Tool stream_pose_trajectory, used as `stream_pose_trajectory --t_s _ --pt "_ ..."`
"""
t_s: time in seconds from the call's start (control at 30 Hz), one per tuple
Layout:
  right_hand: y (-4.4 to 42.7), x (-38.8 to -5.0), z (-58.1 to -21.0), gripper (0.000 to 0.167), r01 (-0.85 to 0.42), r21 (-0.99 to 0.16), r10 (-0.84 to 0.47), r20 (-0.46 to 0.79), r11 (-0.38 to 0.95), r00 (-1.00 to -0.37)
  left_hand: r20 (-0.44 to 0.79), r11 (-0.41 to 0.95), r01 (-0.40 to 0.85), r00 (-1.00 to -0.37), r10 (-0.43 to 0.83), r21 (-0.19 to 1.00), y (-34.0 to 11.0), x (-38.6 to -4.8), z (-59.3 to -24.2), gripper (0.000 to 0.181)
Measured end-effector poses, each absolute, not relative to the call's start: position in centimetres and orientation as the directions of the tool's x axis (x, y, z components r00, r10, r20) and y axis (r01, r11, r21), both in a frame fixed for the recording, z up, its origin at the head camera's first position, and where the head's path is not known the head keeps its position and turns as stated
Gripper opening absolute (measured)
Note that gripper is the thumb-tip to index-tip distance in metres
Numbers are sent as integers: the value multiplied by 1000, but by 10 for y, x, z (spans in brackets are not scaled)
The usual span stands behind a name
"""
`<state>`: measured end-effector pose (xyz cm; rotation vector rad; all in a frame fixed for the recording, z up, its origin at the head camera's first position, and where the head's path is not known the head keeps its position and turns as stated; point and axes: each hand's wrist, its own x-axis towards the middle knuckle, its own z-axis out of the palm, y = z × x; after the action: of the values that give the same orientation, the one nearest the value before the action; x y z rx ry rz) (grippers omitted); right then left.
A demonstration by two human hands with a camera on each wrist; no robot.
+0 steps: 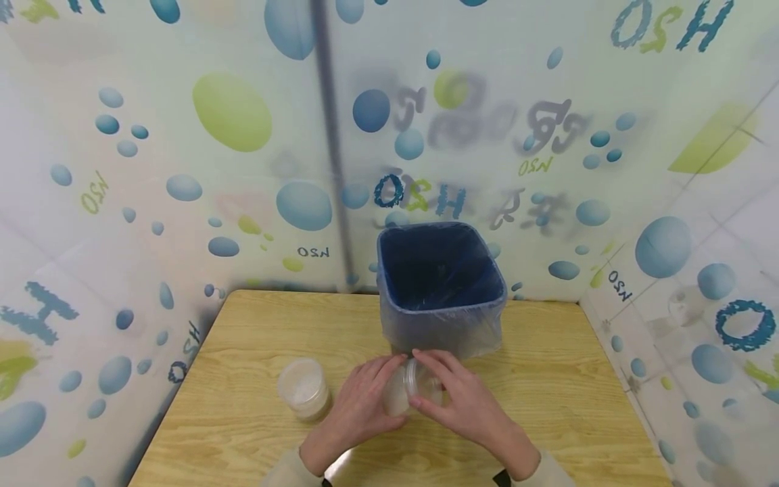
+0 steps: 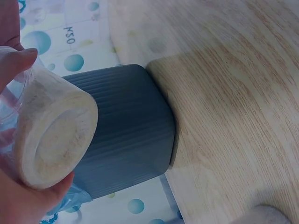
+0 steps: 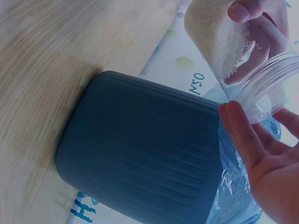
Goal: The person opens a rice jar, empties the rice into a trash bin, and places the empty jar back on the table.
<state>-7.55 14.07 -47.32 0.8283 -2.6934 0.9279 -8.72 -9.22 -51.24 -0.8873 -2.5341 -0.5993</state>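
My left hand [image 1: 368, 399] grips a clear plastic jar [image 3: 210, 35] around its side. White, rice-like grains lie inside it, and in the right wrist view the jar is tilted with its threaded mouth toward my right hand [image 1: 465, 402]. Fingers of that hand hold a clear plastic piece [image 1: 429, 389] at the jar's mouth; whether it is a lid or a second container I cannot tell. Both hands are just in front of a dark blue bin [image 1: 441, 321] lined with a thin bluish bag [image 3: 233, 191].
A second clear jar [image 1: 304, 389] with whitish contents stands on the wooden table [image 1: 243, 352], left of my hands. Behind the bin hangs a patterned curtain [image 1: 243, 203] with blue and green spots. The bin stands near the table's back edge.
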Motion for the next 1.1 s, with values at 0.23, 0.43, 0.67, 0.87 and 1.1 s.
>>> stream_pose_trajectory --t_s 0.23,0.43,0.67,0.87,1.1 --pt "145 -78 -476 66 -643 -477 -509 393 600 -766 485 696 664 -721 496 274 -93 -87 -511 100" --pt "147 -79 -475 62 -691 -454 -549 419 562 -723 492 683 674 -712 501 280 -93 -87 -512 101" --pt "149 -78 -469 67 -677 -521 -575 372 520 -728 526 669 694 -687 502 268 -92 -88 -512 100" --pt "151 -80 -469 71 -738 -478 -618 415 476 -668 513 670 689 -695 504 275 -90 -88 -511 102" --pt "155 -82 -471 72 -778 -454 -661 426 434 -618 511 654 697 -693 508 295 -90 -89 -511 101"
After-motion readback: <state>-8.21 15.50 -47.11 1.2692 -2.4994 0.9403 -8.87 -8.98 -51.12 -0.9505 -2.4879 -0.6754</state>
